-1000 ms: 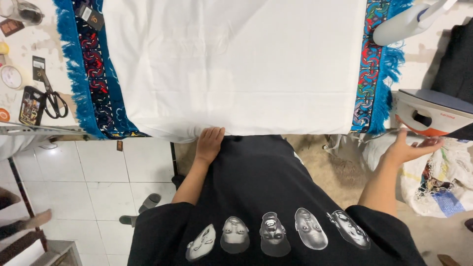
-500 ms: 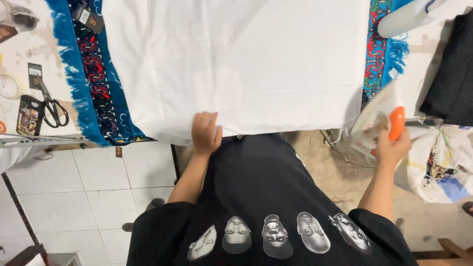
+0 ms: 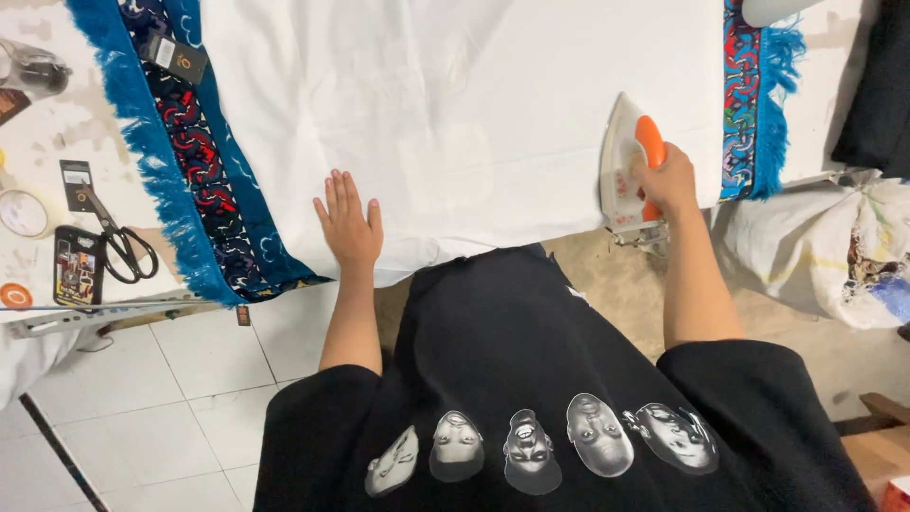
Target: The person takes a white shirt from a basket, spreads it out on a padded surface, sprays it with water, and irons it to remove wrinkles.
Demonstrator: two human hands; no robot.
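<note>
a small black rectangular package [image 3: 177, 57] with a pale label is seen at the top left, lying on the patterned blue cloth [image 3: 204, 190] with the fringed edge. further left, on the stained white counter [image 3: 57, 133], a black card with a white patch [image 3: 74, 173] is placed just above the black scissors [image 3: 123, 248]. below them a dark rectangular thing with coloured print [image 3: 76, 265] is laid flat, and a small round orange piece [image 3: 14, 296] is seen near the counter's edge. a pale ring of tape [image 3: 23, 212] is found at the far left. on the right side, a white sack with colourful print [image 3: 844, 251] is rested on the floor beside the counter.

the left hand [image 3: 349, 220] is laid flat on the white fabric [image 3: 455, 114], palm down, with the fingers spread a little and pointed away from the body. the forearm is stretched straight forward. the right hand [image 3: 666, 180] is closed around the orange handle of the iron [image 3: 627, 161], with the wrist bent slightly and the arm reached out to the right.

the iron is white with an orange grip, and it is held near the front right edge of the white fabric, with its pointed nose directed away from the person. whether its sole is touching the fabric cannot be told. the white fabric is spread wide over the patterned cloth and looks mostly smooth, with faint creases near the left hand. its front edge is hung slightly over the counter's border.
</note>
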